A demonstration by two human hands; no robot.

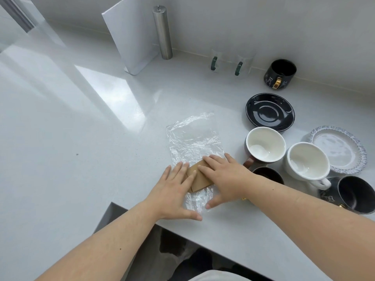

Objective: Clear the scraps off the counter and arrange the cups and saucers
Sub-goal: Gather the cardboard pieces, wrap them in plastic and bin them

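Observation:
A crinkled sheet of foil (193, 138) lies flat on the white counter (81, 149). Brown paper scraps (197, 180) sit on its near end. My left hand (175, 191) and my right hand (225, 177) rest flat on the scraps and foil, fingers spread, gripping nothing. To the right stand a red-handled white-lined cup (264, 146), a white cup (308, 161), a dark cup (269, 174) partly behind my right wrist, and a black cup on its side (354, 194). A black saucer (269, 112) and a white blue-rimmed saucer (338, 149) lie beside them.
A black cup with a gold handle (280, 75) stands by the back wall. Two clear glasses with green handles (215, 61) (241, 66) stand left of it. A steel cylinder (162, 32) and a leaning white board (129, 35) are at the back. The counter edge (203, 239) runs close below my hands.

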